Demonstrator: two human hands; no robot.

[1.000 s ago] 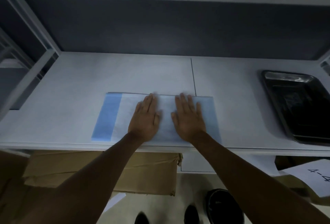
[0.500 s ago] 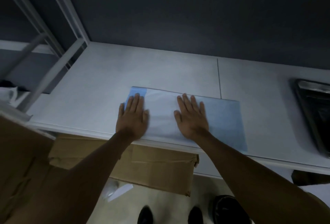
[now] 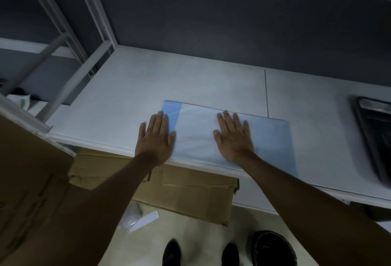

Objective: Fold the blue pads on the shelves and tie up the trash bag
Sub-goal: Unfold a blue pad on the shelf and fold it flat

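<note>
A folded blue pad, white on its upper face with blue showing at both ends, lies flat at the front edge of the white shelf. My left hand lies flat with straight fingers across the pad's left edge, half on the shelf. Palm down, my right hand presses on the pad's middle. On the floor at the bottom right stands a dark bin with a black trash bag.
A black metal tray sits on the shelf at the far right. Flattened cardboard boxes lie under the shelf, and a large box is at the left. A white shelf frame rises at the back left. My shoes are below.
My left hand has slid leftwards from the pad's middle to its left edge. My right hand has stayed near the middle. The view has turned to the left.
</note>
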